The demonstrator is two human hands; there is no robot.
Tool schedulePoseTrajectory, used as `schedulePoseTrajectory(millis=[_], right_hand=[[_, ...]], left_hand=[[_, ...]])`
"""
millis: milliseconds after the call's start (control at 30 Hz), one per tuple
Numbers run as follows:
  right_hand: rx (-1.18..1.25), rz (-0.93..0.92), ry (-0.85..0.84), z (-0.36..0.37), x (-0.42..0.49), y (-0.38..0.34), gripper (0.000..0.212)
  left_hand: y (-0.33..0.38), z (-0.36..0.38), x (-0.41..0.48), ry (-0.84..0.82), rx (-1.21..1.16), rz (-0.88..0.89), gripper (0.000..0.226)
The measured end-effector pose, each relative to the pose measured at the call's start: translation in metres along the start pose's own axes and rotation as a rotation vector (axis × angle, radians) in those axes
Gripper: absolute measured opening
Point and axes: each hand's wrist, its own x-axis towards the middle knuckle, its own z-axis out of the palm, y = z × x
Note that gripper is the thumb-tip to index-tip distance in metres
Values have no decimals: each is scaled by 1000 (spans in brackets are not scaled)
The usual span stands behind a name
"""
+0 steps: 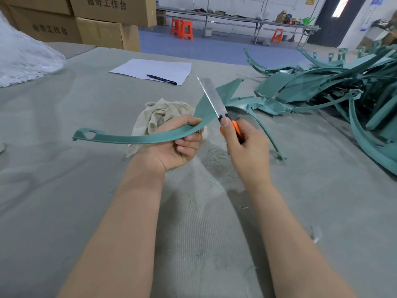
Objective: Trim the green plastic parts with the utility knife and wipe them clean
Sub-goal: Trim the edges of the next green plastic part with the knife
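Curved green plastic part, a flat strip with a triangular hole at its left end, held above the table by the left hand, whose fingers curl round it and a beige cloth. The right hand grips the orange utility knife, its extended blade crossing the part's wide end. Right: heap of green parts. Far: paper, pen.

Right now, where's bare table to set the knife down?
Free: table left of the left hand gripping the green part; also between paper and plastic bag. Crowded: pile of green parts right of the right hand with the knife.
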Motion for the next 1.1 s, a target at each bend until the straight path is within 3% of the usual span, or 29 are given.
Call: schedulePoseTrajectory(millis=[167, 267, 433, 533, 967, 1100], right_hand=[[-77, -106, -169, 12, -9, -5, 40], [-66, -135, -235, 17, -13, -9, 39], [14, 0, -3, 6, -3, -4, 63], [-20, 45, 72, -1, 1, 3, 63], [18, 47, -11, 1, 0, -3, 75], [-10, 0, -60, 5, -5, -5, 60]], left_hand=[[-1, -4, 4, 46, -203, 61, 20], [-2, -8, 7, 97, -304, 101, 29], [0, -2, 4, 33, -124, 58, 12], [1, -1, 3, 21, -96, 43, 11], [-1, -1, 2, -27, -147, 44, 11], [-2, -1, 5, -2, -205, 65, 11]])
